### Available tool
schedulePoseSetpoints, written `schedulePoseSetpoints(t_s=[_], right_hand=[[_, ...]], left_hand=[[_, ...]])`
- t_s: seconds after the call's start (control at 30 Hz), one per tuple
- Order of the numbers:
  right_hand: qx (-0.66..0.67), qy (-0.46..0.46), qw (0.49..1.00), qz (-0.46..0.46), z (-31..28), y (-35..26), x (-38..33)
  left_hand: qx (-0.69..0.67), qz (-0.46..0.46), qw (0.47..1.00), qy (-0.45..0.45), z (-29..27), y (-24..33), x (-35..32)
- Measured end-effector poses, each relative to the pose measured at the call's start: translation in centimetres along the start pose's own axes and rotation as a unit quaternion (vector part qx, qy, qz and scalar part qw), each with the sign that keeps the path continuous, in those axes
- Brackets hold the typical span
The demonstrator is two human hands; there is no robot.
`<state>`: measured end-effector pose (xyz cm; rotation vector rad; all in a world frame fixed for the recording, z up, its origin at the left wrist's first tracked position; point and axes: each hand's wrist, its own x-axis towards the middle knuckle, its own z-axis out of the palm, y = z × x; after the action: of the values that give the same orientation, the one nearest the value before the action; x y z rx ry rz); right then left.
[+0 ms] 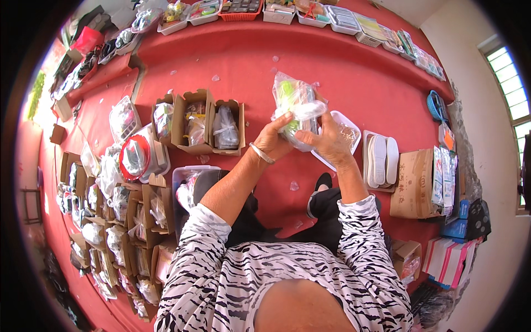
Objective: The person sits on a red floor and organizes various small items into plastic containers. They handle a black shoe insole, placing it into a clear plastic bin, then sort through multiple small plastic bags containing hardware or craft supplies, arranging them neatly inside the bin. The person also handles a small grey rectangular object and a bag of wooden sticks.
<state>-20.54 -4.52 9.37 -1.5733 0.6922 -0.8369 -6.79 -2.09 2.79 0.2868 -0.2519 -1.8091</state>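
Observation:
Both of my hands grip a clear plastic bag point(296, 99) that holds small green and white items, raised above the red floor cloth point(354, 72). My left hand point(272, 138), with a silver bangle on its wrist, holds the bag's lower left side. My right hand point(327, 139) clasps its lower right side. Just behind my right hand lies a white plastic tray point(349, 126).
Open cardboard boxes point(202, 122) with bagged goods stand to my left, and more boxes and bags fill the left edge. A pair of white shoes point(380, 159) and a brown carton point(414, 182) lie to the right. Trays of small wares point(310, 14) line the far edge.

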Motion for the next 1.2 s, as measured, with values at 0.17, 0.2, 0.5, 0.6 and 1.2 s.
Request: schedulePoseSetpoints(t_s=[0.17, 0.2, 0.5, 0.6, 1.2], right_hand=[[0.033, -0.021, 0.999, 0.006, -1.1, 1.9, 0.3], [0.057, -0.017, 0.998, 0.031, -1.0, 1.8, 0.2], [0.107, 0.06, 0.967, 0.224, -2.7, 4.6, -0.2], [0.124, 0.09, 0.956, 0.25, -2.1, 6.2, 0.3], [0.29, 0.123, 0.907, 0.279, 3.6, 12.4, 2.0]], left_hand=[[0.015, -0.035, 0.999, -0.019, -1.3, 0.3, 0.2], [0.017, -0.032, 0.999, -0.015, -1.2, 0.5, 0.0], [0.367, 0.104, 0.913, 0.144, -2.1, -0.9, 0.6], [0.472, 0.112, 0.853, 0.194, -3.3, -0.7, 0.9], [0.798, 0.375, 0.452, 0.133, 0.9, 0.2, -2.3]])
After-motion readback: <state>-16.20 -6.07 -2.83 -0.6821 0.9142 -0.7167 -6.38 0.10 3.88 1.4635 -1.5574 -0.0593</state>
